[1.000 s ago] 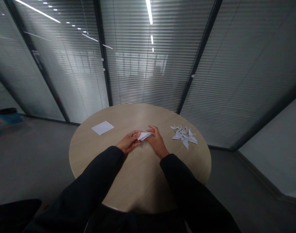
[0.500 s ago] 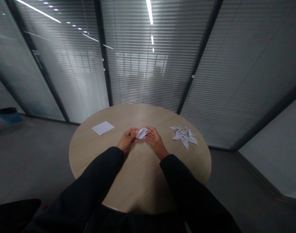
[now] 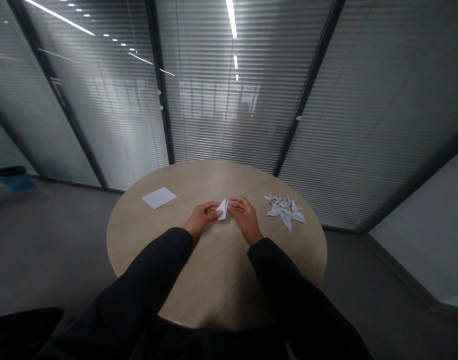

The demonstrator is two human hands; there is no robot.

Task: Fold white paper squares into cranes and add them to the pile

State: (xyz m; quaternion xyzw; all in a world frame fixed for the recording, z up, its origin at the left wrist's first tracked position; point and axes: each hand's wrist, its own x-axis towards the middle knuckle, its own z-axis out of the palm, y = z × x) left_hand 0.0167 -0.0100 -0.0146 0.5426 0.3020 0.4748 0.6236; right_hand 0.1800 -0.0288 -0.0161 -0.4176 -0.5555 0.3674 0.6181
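- Over the middle of the round wooden table (image 3: pixel 214 180), my two hands sit close together, a little nearer the far edge than my body.
- My left hand (image 3: pixel 202 217) is curled, with its fingers (image 3: pixel 213 210) closed on the left side of a folded white paper (image 3: pixel 223 209).
- My right hand (image 3: pixel 244 218) is curled the same way, and its fingertips (image 3: pixel 232 202) pinch the paper from the right, so the paper is gripped between both hands.
- That paper stands tilted up to a narrow point, above the tabletop; its lower folds are partly hidden by my fingers.
- Nearest my right hand, well beside it, lies a loose heap of white paper cranes (image 3: pixel 285 210), some overlapping.
- Off to the left of my left hand, a flat square sheet of white paper (image 3: pixel 159 197) lies alone on the tabletop.
- My black sleeves (image 3: pixel 154 270) run from my wrists back toward me, across the near part of the table.
- Behind the table stand glass partitions with slatted blinds (image 3: pixel 221 120), and a grey floor (image 3: pixel 52 250) surrounds it.
- Far off at the left, on the floor, there is a blue and red object (image 3: pixel 9 182), too dim to identify.
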